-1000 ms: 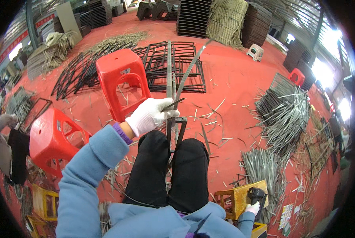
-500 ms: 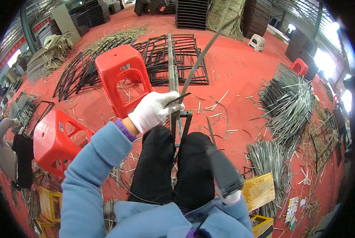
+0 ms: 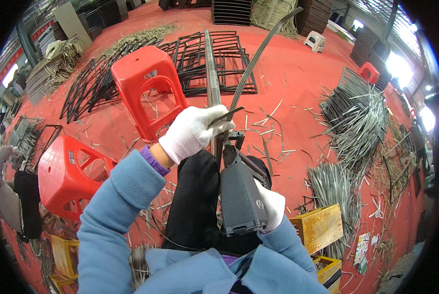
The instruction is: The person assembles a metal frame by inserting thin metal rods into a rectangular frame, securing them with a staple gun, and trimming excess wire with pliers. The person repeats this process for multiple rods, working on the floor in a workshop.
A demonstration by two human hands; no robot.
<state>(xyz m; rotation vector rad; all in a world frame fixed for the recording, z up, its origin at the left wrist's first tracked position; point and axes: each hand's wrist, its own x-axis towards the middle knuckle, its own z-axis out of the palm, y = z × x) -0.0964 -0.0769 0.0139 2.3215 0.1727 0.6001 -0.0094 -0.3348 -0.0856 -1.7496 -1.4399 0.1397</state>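
In a white knit glove, my left hand (image 3: pixel 195 130) is closed, pinching dark flat strips above my knees. One long curved strip (image 3: pixel 252 63) rises from it toward the far right; a short dark strip end (image 3: pixel 228 115) pokes out past the fingers. Beside the hand, a narrow frame bar (image 3: pixel 212 73) runs away from me. My right hand (image 3: pixel 273 208), also gloved, is wrapped round a black power tool (image 3: pixel 242 196) that looks like a staple gun. The tool's nose points at the frame close to the left hand's fingertips; contact there cannot be made out.
Red stools (image 3: pixel 148 83) stand ahead and to the left. Dark metal frames (image 3: pixel 209 59) lie beyond. On the right are heaps of grey strips (image 3: pixel 359 122) and yellowish boxes (image 3: pixel 322 228). Strip scraps litter the red floor. Another person's sleeve (image 3: pixel 1 181) shows at far left.
The power tool has swung with my right hand from beside my right thigh up and left, to the frame between my knees. My left hand keeps its hold on the strips.
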